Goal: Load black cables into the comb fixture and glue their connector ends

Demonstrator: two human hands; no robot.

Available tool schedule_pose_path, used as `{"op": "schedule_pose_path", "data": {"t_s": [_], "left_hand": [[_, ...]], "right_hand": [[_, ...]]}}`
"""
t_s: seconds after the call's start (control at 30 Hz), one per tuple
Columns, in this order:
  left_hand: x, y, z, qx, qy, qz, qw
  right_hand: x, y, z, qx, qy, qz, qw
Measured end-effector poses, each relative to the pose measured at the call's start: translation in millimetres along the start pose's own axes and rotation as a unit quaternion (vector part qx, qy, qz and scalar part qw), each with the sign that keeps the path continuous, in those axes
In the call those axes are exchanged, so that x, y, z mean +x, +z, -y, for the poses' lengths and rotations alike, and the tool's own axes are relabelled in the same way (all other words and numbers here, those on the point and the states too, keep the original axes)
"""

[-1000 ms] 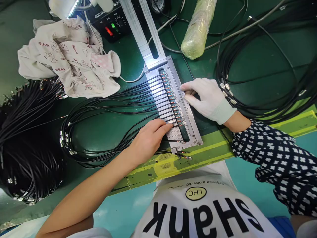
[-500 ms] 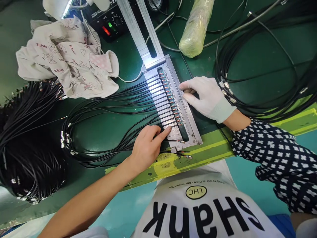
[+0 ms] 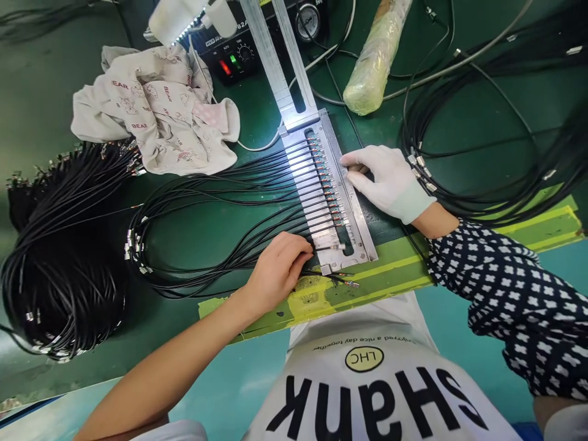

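A metal fixture (image 3: 324,257) lies on the green table, with several thin black cables (image 3: 257,174) laid side by side in its grooves. Their stripped ends with small connectors cross the fixture's long slot. My bare left hand (image 3: 280,266) is closed at the fixture's near left edge, thumb and forefinger pinching one black cable whose connector end lies over the lower slot. Two more cable ends (image 3: 351,283) stick out below the fixture. My right hand (image 3: 386,180), in a white glove, rests at the fixture's right edge with thumb and forefinger bent against it; what lies between them is hidden.
A large bundle of black cables (image 3: 59,263) lies at the left, beside a printed cloth (image 3: 160,116). Behind stand a black control box (image 3: 234,55) and a lamp (image 3: 177,21). A plastic-wrapped roll (image 3: 376,61) and coiled cables (image 3: 413,131) lie at the right.
My left hand has drawn back from on top of the fixture to its left edge and now pinches a cable. The right hand stays at the fixture's edge. The camera view has shifted slightly.
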State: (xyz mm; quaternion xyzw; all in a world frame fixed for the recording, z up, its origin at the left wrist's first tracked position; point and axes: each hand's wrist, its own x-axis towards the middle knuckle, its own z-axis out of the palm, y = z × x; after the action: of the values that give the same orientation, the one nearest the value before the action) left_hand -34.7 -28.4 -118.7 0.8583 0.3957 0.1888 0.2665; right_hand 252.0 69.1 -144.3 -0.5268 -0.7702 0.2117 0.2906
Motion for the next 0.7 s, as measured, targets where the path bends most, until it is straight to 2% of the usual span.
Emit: {"op": "schedule_pose_path", "data": {"t_s": [0.13,0.3,0.5,0.7], "left_hand": [[6.4,-3.7,0.7,-0.025,0.018,-0.040,0.999],[14.0,-2.8,4.8,-0.040,0.037,-0.038,0.998],[20.7,1.4,6.8,0.023,0.080,-0.008,0.997],[24.8,-1.2,3.8,0.051,0.103,-0.021,0.993]], "right_hand": [[1.1,-0.2,-1.1,0.000,-0.003,0.005,1.000],[1.3,0.5,-2.3,0.004,-0.007,0.000,1.000],[1.7,1.3,-3.0,0.007,-0.005,-0.002,1.000],[1.9,0.8,-2.0,0.004,-0.004,0.000,1.000]]}}
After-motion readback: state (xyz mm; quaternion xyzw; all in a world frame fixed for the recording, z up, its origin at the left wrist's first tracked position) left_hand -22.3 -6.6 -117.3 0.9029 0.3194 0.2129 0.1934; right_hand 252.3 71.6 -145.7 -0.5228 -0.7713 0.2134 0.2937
